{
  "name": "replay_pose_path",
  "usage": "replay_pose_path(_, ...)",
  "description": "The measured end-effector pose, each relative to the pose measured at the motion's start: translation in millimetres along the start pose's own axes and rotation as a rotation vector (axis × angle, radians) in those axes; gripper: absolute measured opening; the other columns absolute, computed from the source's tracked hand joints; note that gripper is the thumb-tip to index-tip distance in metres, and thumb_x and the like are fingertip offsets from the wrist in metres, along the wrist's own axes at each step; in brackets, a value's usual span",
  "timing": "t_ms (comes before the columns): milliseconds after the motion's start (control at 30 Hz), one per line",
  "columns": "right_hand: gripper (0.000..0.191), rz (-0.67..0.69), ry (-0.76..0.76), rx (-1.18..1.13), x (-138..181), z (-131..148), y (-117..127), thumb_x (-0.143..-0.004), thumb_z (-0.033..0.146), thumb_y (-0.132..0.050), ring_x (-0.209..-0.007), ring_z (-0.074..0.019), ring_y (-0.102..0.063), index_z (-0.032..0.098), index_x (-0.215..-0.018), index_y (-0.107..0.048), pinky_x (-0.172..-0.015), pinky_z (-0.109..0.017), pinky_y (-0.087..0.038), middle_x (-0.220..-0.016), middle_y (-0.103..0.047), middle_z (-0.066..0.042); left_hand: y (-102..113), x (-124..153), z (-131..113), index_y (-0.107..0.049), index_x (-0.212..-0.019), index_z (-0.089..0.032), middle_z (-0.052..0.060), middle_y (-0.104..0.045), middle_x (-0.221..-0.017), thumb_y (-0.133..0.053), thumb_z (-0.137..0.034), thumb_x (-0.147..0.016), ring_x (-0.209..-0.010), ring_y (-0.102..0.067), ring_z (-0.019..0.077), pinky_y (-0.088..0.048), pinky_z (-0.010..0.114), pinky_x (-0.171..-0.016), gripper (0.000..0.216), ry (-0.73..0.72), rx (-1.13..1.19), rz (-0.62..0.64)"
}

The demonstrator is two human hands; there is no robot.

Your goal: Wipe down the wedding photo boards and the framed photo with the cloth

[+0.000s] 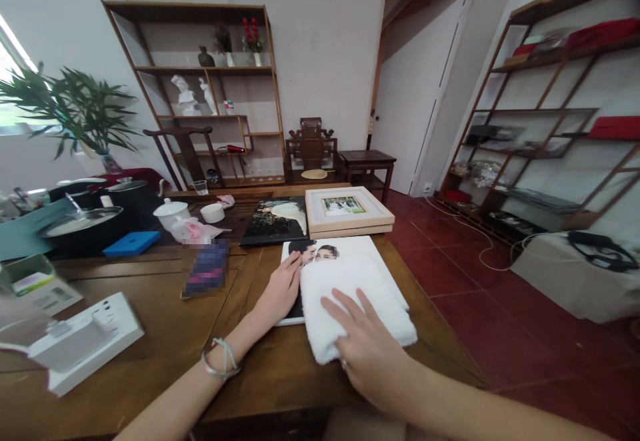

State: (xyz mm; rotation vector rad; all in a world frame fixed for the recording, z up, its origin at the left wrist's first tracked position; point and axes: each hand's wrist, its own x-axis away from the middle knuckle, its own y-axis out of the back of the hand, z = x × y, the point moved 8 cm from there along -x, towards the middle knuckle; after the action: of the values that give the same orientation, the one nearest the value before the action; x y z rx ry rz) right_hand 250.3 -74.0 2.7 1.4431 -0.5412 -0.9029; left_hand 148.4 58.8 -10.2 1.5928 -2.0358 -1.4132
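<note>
A photo panel (360,247) with a printed picture of two people lies on the wooden table in front of me. A folded white towel (370,287) covers much of it and overhangs its near side. My right hand (367,341) is on the towel's near part, some fingers spread over the top and others curled at the near edge. My left hand (284,284) rests on the left part of the panel, its fingers stretched out and close together, just beside the towel. The picture's lower part is hidden under the towel.
Beyond the panel lie a dark photo panel (257,227) and a light wooden picture frame (385,217). To the left are a white power strip (95,341), a blue box (131,243), a black pan (85,231) and a white lidded bowl (171,213). The table's right edge borders the red floor.
</note>
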Motion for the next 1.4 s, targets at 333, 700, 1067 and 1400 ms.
replay_pose_path(333, 0.028, -0.051, -0.127, -0.056, -73.1, -47.1, 14.2, -0.075, 0.005, -0.044, -0.118, -0.0296, -0.039, 0.011, -0.095, -0.064, -0.096, -0.051, -0.03, -0.127, -0.049, -0.015, 14.0, -0.2, -5.3, -0.063, -0.102, -0.017, 0.009, -0.063, -0.115, -0.041, -0.023, -0.084, -0.114, -0.053, 0.0227, -0.036, 0.039, -0.1, 0.029, -0.005, 0.177, -0.132)
replay_pose_path(700, 0.028, -0.015, 0.0, 0.004, -93.5, -14.4, 6.4, -0.075, 0.003, -0.043, -0.118, -0.0321, -0.037, 0.011, -0.092, -0.064, -0.095, -0.056, -0.029, -0.126, -0.048, -0.016, 41.5, 6.1, 16.8, -0.054, -0.111, -0.012, 0.013, -0.06, -0.115, -0.029, -0.036, -0.091, -0.108, -0.055, 0.02, -0.04, 0.035, -0.094, 0.041, 0.192, 0.391, -0.388)
replay_pose_path(1067, 0.031, -0.003, 0.013, -0.057, 9.0, -11.5, 8.1, -0.067, 0.001, -0.044, -0.129, -0.0277, -0.028, 0.013, -0.084, -0.066, -0.107, -0.05, -0.018, -0.136, -0.041, -0.01, 12.4, -0.2, -1.8, -0.062, -0.106, -0.014, 0.012, -0.058, -0.121, -0.044, -0.028, -0.084, -0.117, -0.05, 0.0226, -0.034, 0.039, -0.101, 0.031, -0.014, 0.14, -0.084)
replay_pose_path(1400, 0.031, -0.121, -0.173, -0.002, -17.9, -108.0, 12.7, -0.063, -0.003, -0.043, -0.126, -0.0296, -0.033, 0.011, -0.079, -0.065, -0.103, -0.054, -0.024, -0.131, -0.047, -0.016, 3.1, 1.0, -1.4, -0.058, -0.114, -0.016, 0.012, -0.053, -0.128, -0.042, -0.026, -0.085, -0.122, -0.045, 0.0227, -0.033, 0.041, -0.103, 0.035, -0.065, -0.044, -0.006)
